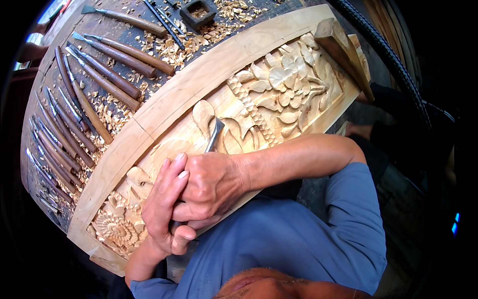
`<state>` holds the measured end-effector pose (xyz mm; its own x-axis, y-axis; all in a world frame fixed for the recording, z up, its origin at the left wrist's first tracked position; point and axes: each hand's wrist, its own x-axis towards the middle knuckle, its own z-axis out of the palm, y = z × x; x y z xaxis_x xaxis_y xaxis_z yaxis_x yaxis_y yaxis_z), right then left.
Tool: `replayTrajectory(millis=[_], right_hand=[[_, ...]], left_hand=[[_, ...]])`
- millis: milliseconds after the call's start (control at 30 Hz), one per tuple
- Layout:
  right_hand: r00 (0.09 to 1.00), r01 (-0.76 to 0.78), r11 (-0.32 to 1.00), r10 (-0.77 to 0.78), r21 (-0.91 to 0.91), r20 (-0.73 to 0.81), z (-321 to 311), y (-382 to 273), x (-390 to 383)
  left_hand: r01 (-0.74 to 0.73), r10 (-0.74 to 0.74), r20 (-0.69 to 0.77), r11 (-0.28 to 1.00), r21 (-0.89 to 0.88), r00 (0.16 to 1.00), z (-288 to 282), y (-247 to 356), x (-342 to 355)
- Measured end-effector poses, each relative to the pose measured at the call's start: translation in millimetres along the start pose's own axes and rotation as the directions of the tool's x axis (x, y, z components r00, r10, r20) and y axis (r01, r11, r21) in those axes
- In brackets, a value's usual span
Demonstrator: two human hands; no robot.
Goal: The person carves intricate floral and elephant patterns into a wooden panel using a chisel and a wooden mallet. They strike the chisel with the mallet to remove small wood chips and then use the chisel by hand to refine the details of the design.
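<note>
My right hand [204, 184] is closed on a chisel [215, 133], its steel blade angled onto a carved leaf shape in a pale wooden panel [164, 144]. My left hand [164, 209] lies against the right, fingers bent over it and around the rear of the handle, which is mostly hidden. The panel has carved flowers and foliage [281, 77] at the right, a scalloped band, and a round flower [114, 226] at the left, within a plain raised border.
Several wooden-handled chisels [114, 65] lie on the dark bench [234, 7] among shavings, near a square block [197, 15]. A wooden piece [338, 50] rests across the panel's right end. A braided hose [393, 60] arches at upper right, with bare feet [358, 130] below.
</note>
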<state>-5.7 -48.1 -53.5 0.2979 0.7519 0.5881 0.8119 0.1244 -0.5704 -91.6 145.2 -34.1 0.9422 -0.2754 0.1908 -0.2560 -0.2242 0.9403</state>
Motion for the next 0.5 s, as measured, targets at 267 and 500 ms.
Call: replayTrajectory(millis=[267,500], right_hand=[[0.999,0.019,0.996,-0.015,0.087,-0.048,-2.5,-6.4,0.9],[0.999,0.004,0.993,0.0,0.117,-0.042,6.4,-0.6,-3.3]], left_hand=[[0.0,0.0,0.007,1.0,0.011,1.0,3.6,15.5,-7.5],[0.033,-0.032,0.017,0.999,-0.014,0.999,1.7,8.2,-4.2]])
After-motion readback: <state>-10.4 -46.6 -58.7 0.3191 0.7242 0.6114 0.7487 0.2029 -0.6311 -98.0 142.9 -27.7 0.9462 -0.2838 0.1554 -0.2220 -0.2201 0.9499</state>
